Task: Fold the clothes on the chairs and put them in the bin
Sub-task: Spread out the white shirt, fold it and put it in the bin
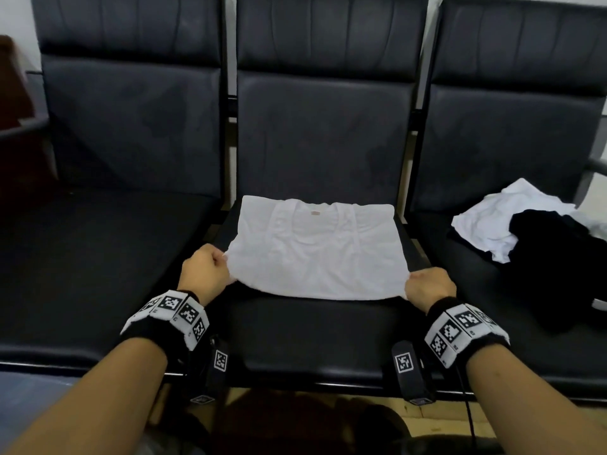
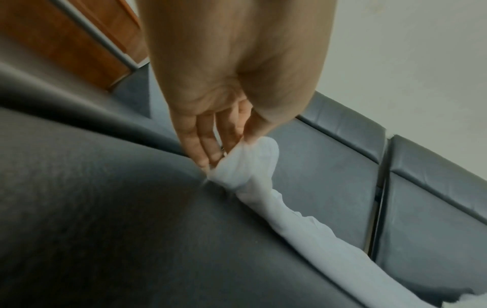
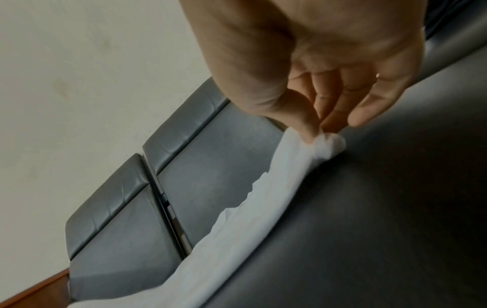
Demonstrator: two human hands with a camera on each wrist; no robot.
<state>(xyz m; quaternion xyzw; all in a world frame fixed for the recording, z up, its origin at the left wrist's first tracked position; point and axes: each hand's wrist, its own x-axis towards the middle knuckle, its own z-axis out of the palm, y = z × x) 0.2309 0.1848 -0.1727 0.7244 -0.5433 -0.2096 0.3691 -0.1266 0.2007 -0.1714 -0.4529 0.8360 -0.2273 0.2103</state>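
**White shirt pinched at both near corners on the middle seat**

I judge the white shirt (image 1: 317, 247) light, soft and limp; it will sag wherever unsupported, so the corners are the sensible hold. It lies flat on the middle chair (image 1: 315, 330), collar toward the backrest. My left hand (image 1: 205, 272) pinches the shirt's near left corner, thumb against fingers (image 2: 202, 145); my right hand (image 1: 430, 289) pinches the near right corner likewise. Both wrists sit low, just in front of the shirt.

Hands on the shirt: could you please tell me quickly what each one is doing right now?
Left hand: pinching the white shirt.
Right hand: pinching the same shirt.
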